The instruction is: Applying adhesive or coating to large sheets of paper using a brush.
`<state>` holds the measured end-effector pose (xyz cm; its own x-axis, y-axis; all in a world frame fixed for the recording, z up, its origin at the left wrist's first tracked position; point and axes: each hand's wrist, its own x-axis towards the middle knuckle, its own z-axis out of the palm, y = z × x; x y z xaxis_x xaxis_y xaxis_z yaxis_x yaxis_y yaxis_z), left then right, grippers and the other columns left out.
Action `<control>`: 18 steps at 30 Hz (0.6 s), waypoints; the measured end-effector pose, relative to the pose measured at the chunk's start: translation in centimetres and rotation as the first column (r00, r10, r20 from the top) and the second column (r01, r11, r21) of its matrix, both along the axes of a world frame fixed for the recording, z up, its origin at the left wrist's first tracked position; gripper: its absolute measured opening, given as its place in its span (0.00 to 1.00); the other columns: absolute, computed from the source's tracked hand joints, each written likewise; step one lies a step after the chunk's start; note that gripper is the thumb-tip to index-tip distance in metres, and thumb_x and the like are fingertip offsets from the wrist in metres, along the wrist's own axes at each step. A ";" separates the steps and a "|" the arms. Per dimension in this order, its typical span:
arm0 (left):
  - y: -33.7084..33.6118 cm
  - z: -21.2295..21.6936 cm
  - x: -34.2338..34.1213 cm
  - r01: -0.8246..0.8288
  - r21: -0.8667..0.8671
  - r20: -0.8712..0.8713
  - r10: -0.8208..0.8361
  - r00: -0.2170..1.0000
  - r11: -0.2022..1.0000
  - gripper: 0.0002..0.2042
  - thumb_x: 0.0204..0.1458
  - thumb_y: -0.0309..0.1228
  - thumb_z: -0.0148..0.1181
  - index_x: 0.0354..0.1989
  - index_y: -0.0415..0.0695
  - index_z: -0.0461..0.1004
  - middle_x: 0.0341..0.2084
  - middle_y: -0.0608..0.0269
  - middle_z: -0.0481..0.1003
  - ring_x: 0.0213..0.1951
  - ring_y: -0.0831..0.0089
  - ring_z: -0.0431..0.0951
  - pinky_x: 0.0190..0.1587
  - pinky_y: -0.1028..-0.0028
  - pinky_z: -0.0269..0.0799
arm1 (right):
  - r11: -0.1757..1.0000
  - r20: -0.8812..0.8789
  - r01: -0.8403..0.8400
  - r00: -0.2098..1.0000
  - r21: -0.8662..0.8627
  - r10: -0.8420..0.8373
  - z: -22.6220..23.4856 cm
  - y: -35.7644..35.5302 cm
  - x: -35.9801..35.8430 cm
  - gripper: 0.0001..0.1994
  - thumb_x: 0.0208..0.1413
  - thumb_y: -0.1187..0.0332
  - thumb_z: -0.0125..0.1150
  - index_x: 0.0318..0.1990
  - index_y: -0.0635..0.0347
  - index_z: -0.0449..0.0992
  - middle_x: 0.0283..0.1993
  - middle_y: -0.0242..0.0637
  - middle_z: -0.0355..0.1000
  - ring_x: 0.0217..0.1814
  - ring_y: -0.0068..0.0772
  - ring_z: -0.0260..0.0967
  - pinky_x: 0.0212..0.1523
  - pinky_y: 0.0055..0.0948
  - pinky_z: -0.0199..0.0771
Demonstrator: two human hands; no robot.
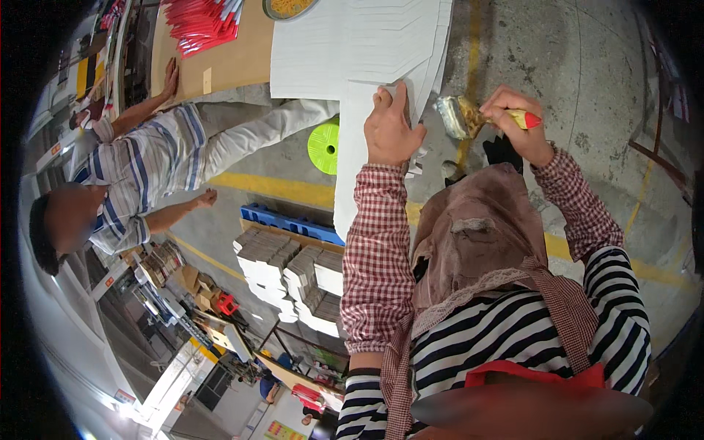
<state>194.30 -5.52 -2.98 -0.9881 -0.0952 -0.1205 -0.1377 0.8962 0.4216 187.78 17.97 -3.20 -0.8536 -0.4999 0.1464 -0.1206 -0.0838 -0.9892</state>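
Note:
My left hand (392,128) rests flat on the edge of a fanned stack of white paper sheets (352,44), which hangs over the end of a brown table (235,62). To the right, my right hand (517,121) grips a brush by its red and yellow handle (528,119). The wide, glue-smeared bristles (458,116) point left, just beside the sheets' edge and apart from my left hand. I wear checked sleeve covers, a striped shirt and a brown apron (477,235).
Another person in a striped shirt (147,169) leans at the left, one hand (170,77) on the table. Red sheets (202,26) and a bowl (290,7) lie on it. A green stool (323,147) and a blue pallet (290,224) with stacked packs stand on the concrete floor.

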 end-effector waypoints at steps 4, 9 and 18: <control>0.3 -0.2 -0.2 -0.005 0.077 0.054 0.001 0.999 0.997 0.40 0.30 0.33 0.64 0.58 0.38 0.60 0.53 0.26 0.59 0.56 0.38 0.61 0.52 0.58 0.67 | 1.000 -0.096 -0.027 0.995 0.009 0.028 0.3 -0.3 -0.9 0.04 0.51 0.77 0.54 0.26 0.67 0.70 0.28 0.38 0.70 0.30 0.28 0.67 0.32 0.28 0.67; 0.4 -0.5 -0.2 -0.031 0.058 0.060 0.027 0.998 0.998 0.39 0.30 0.34 0.64 0.58 0.38 0.61 0.53 0.28 0.60 0.57 0.38 0.61 0.52 0.59 0.67 | 0.973 -0.143 -0.187 0.968 0.133 0.205 -0.5 -0.4 -0.5 0.05 0.51 0.76 0.55 0.26 0.68 0.70 0.28 0.40 0.69 0.30 0.30 0.67 0.32 0.27 0.66; 0.6 -0.7 0.1 -0.032 0.027 0.007 0.032 0.999 0.999 0.39 0.30 0.34 0.65 0.58 0.39 0.60 0.51 0.31 0.61 0.55 0.40 0.63 0.50 0.59 0.69 | 0.932 -0.197 -0.295 0.921 0.208 0.336 -0.3 -0.9 -0.5 0.04 0.50 0.77 0.55 0.26 0.68 0.70 0.29 0.42 0.70 0.31 0.34 0.69 0.32 0.28 0.67</control>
<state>194.42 -4.90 -3.70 -0.9838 -0.1237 -0.1298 -0.1693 0.8796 0.4445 187.26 17.08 -3.51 -0.6018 -0.7721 0.2040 -0.3369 0.0139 -0.9414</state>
